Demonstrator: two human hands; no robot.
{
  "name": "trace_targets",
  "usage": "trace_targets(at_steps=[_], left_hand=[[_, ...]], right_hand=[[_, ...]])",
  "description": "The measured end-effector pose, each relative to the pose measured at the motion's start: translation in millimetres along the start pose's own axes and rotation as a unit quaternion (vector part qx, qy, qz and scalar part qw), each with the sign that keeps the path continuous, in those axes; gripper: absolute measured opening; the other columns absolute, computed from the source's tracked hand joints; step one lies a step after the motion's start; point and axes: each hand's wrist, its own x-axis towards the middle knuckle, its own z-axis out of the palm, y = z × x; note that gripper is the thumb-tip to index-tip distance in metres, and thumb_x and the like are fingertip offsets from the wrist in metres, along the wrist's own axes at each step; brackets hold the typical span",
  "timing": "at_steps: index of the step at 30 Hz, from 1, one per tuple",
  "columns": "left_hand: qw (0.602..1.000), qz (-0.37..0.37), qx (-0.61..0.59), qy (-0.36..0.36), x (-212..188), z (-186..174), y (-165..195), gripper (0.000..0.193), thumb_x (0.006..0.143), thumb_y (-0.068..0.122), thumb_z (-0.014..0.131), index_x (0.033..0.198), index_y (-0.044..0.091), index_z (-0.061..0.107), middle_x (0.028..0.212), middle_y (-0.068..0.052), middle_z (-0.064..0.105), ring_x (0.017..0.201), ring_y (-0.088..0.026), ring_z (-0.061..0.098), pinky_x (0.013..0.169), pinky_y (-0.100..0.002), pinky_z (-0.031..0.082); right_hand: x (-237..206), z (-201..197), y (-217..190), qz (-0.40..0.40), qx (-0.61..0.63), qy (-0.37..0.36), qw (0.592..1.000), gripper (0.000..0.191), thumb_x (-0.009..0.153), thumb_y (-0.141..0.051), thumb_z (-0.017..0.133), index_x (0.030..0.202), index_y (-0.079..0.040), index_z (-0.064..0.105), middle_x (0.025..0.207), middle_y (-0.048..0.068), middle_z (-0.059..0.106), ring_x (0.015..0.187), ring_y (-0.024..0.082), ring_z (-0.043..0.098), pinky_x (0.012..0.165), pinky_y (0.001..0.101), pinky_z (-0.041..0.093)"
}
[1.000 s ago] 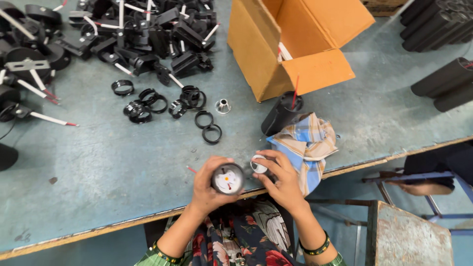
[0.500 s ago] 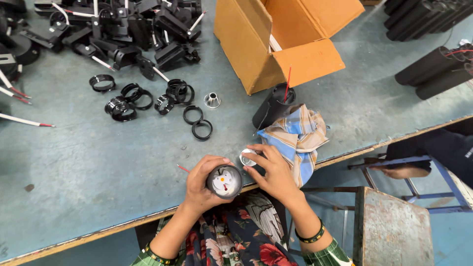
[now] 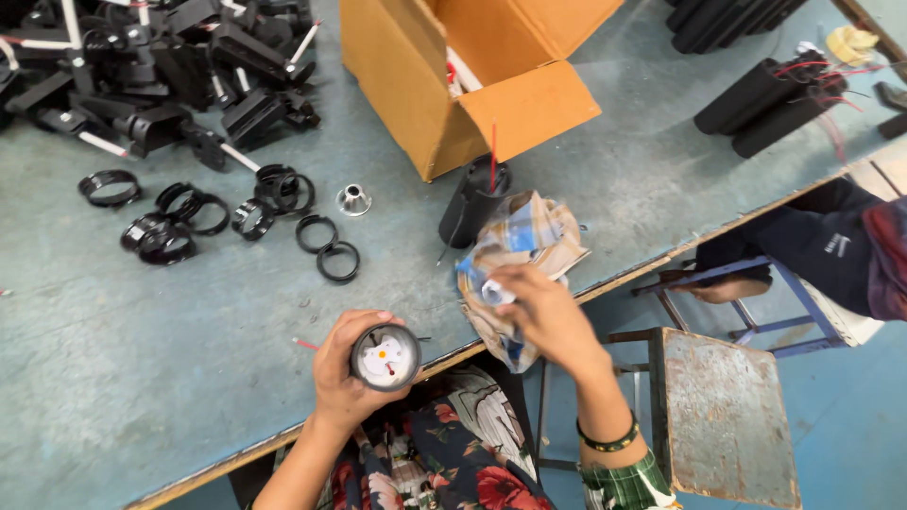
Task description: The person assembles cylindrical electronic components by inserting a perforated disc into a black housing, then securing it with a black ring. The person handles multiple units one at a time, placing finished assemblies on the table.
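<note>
Left grip: my left hand (image 3: 345, 373) is wrapped tight around a round gauge (image 3: 385, 357), white dial facing up, at the near edge of the worktop (image 3: 142, 378).
Right grip: my right hand (image 3: 543, 312) pinches a small white piece (image 3: 493, 291), fingers closed on it, resting on the crumpled checked cloth (image 3: 524, 241).
Beside the cloth: I see a black cylinder (image 3: 472, 200) with a red wire, touching the cloth's far side.
Behind it: an open cardboard box (image 3: 463, 76).
Left of centre: loose black rings (image 3: 326, 247) and a small metal cone (image 3: 354, 199).
Far left: a heap of black parts (image 3: 161, 66).
Right: a rusty metal stool (image 3: 723, 416); another person's dark sleeve (image 3: 812, 246).
</note>
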Motion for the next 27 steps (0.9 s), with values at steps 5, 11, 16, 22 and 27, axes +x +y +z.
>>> trace_targets(at_steps=[5, 11, 16, 22, 27], left_hand=[[1.0, 0.006, 0.011, -0.004, -4, -4, -5, 0.071, 0.062, 0.015, 0.092, 0.124, 0.005, 0.059, 0.111, -0.013, 0.07, 0.1, -0.029, 0.069, 0.088, -0.037, 0.057], [1.0, 0.017, 0.022, -0.01, -2, -3, -8, 0.074, 0.061, 0.016, 0.092, 0.126, 0.005, 0.059, 0.112, -0.013, 0.069, 0.1, -0.03, 0.07, 0.087, -0.037, 0.057], [1.0, 0.024, -0.001, -0.003, -1, -4, -5, 0.076, 0.064, 0.02, 0.094, 0.128, 0.005, 0.057, 0.113, -0.013, 0.067, 0.1, -0.03, 0.069, 0.087, -0.037, 0.057], [1.0, 0.001, -0.009, -0.004, -3, -4, -8, 0.077, 0.063, 0.023, 0.096, 0.127, 0.006, 0.058, 0.11, -0.013, 0.067, 0.094, -0.028, 0.069, 0.082, -0.035, 0.056], [1.0, -0.009, -0.016, 0.007, -1, -4, -6, 0.077, 0.064, 0.022, 0.096, 0.128, 0.007, 0.057, 0.111, -0.012, 0.067, 0.097, -0.028, 0.069, 0.083, -0.035, 0.057]], right_hand=[[-11, -19, -32, -0.011, 0.173, 0.115, 0.978, 0.047, 0.085, -0.007, 0.076, 0.13, -0.001, 0.064, 0.128, 0.014, 0.061, 0.114, 0.025, 0.065, 0.093, 0.0341, 0.058], [9, -45, -95, -0.192, 0.213, -0.012, 0.958, 0.05, 0.082, -0.008, 0.079, 0.131, -0.004, 0.065, 0.129, 0.012, 0.057, 0.113, 0.022, 0.068, 0.087, 0.0288, 0.063], [42, -45, -127, -0.298, 0.068, -0.097, 0.947, 0.053, 0.082, -0.018, 0.082, 0.13, -0.005, 0.061, 0.125, 0.012, 0.06, 0.11, 0.029, 0.066, 0.09, 0.0368, 0.055], [52, -51, -145, -0.318, -0.02, -0.147, 0.936, 0.031, 0.085, -0.021, 0.079, 0.107, -0.007, 0.063, 0.121, 0.013, 0.061, 0.102, 0.033, 0.064, 0.082, 0.0427, 0.052], [53, -48, -145, -0.326, -0.024, -0.137, 0.935, 0.026, 0.087, -0.02, 0.077, 0.106, -0.007, 0.064, 0.122, 0.012, 0.062, 0.103, 0.033, 0.065, 0.083, 0.0424, 0.052]])
